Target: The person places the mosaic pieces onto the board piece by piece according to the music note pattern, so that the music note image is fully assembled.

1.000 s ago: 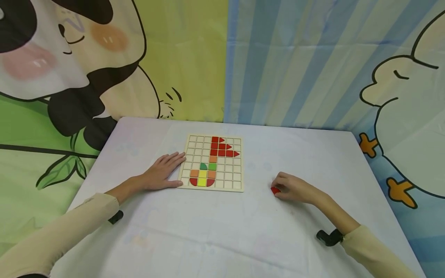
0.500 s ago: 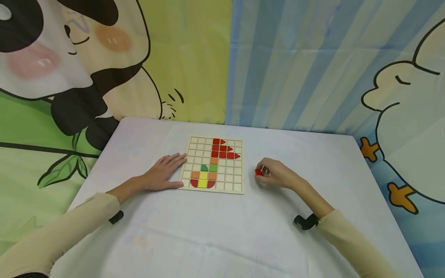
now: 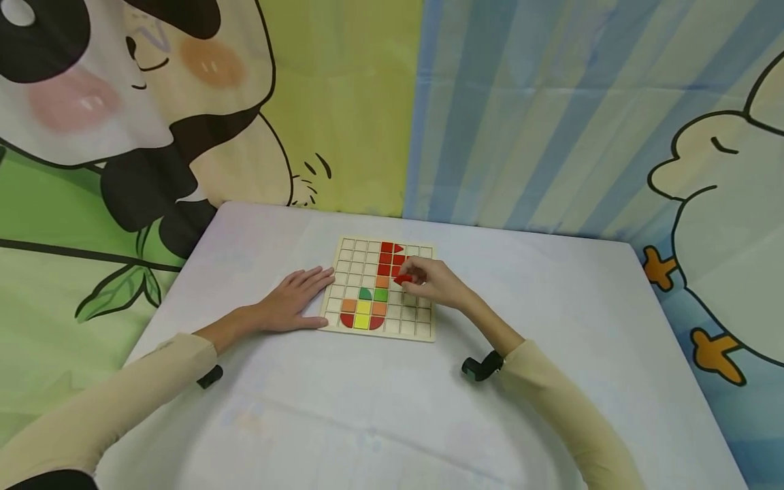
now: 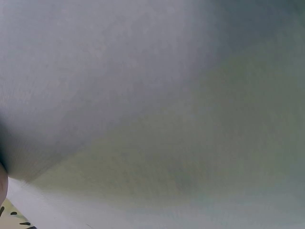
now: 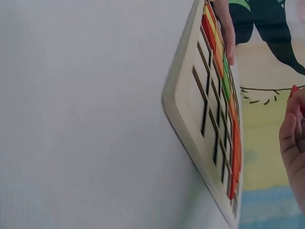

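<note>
A pale wooden grid board lies on the table, with red, orange, green and yellow pieces set in some of its cells. My left hand rests flat at the board's left edge, fingers straight, fingertips right at the rim. Over the right half of the board, my right hand pinches a small red piece between thumb and fingers, just below the rows of red pieces. In the right wrist view the red piece shows at the fingertips, apart from the board's surface. The right hand hides part of the red rows.
A white cloth covers the table. Behind it hangs a printed curtain with cartoon animals. Each wrist bears a small black camera, the right camera close over the cloth.
My right hand has moved left and away from me, carrying the red piece from the bare cloth to over the board. The left hand stays at the board's edge.
</note>
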### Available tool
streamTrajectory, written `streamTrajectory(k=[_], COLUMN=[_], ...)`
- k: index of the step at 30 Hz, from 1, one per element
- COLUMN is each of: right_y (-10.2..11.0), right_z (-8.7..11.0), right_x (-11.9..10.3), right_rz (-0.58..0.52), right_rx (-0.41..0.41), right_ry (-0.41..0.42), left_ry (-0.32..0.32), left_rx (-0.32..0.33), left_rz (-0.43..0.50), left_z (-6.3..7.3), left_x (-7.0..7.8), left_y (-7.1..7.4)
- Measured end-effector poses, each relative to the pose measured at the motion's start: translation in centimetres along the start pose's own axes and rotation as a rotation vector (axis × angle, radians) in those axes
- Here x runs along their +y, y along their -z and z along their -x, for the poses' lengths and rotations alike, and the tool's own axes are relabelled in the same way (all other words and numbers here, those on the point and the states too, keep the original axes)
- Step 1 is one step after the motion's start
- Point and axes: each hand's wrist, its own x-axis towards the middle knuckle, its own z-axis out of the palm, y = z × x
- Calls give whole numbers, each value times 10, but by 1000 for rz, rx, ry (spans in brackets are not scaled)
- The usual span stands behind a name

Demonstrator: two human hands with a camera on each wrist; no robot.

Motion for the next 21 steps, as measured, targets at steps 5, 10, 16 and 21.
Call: streamTrajectory(k=[5, 10, 16, 21], right_y=[-7, -6, -5, -10], right_z=[-4, -5, -7, -9], right_x=[3, -3, -7, -6], right_rz=[-229, -355, -403, -402], right_rx=[-2, -34, -39, 26], right_ry=[-98, -131, -131, -113], left_ry=[-9, -10, 1, 3], left_rx=[-4, -6, -19, -16], left_rz=[9, 9, 6, -4], left_z=[-1, -1, 1, 1], left_x=[0, 3, 4, 2], left_y=[1, 4, 7, 4])
